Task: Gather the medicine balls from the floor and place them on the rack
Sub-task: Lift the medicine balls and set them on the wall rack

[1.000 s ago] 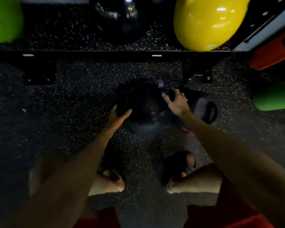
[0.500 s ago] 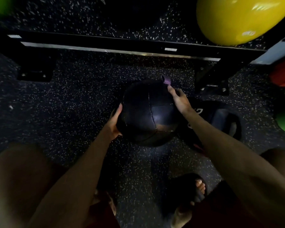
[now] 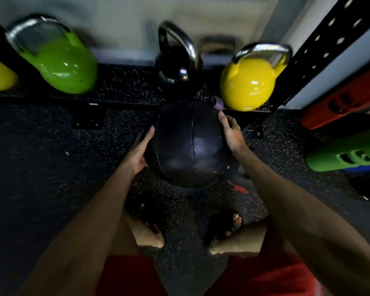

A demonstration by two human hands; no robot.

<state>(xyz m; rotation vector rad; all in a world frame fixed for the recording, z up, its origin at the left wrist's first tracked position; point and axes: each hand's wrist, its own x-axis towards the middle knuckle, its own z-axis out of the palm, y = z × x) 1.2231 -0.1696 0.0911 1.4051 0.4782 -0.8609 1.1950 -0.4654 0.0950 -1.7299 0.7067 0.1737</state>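
A person holds a big black ball (image 3: pixel 190 144) between two bare hands. The ball is round and looks like smooth, soft leather, with thin stitched lines that cut it into panels. The left hand (image 3: pixel 140 152) lies flat on the ball's left side, with its fingers straight and pressed along the curve. The right hand (image 3: pixel 231 133) presses on the ball's right side, with its fingers spread out and not wrapped around anything. The ball sits tight between both palms, over the dark floor (image 3: pixel 41 167), which looks like bumpy rubber with tiny pale specks. A small purple tag (image 3: pixel 218 104) sticks out of the ball just past the right fingertips. Past the ball stand three shiny, hard weights with curved metal handles. A green weight (image 3: pixel 60 60) is far off past the left hand, a black weight (image 3: pixel 177 67) is straight ahead of the ball, and a yellow weight (image 3: pixel 248 82) is just beyond the right hand. Out to the right of the right hand, a black metal post (image 3: pixel 329 45) with round holes rises.
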